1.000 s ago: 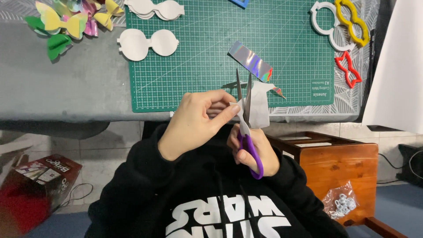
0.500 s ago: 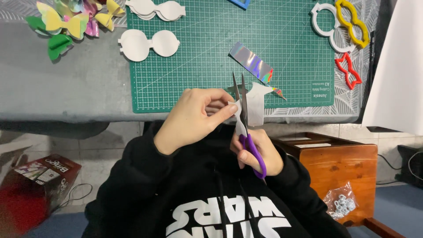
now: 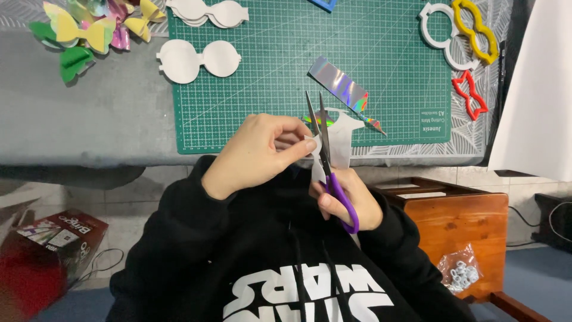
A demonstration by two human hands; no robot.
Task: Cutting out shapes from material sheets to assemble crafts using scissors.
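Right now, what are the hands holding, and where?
The right hand grips the scissors by their purple handles. The left hand pinches the white cutout at its left edge.

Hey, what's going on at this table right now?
A person in a black hoodie is cutting a white shaped piece with purple-handled scissors. The right hand works the scissors, blades pointing toward the table, while the left hand pinches the piece at its edge. Beyond lies a green cutting mat with a shiny holographic strip and white bow-shaped cutouts. Coloured bows and bow-shaped templates sit at the sides.
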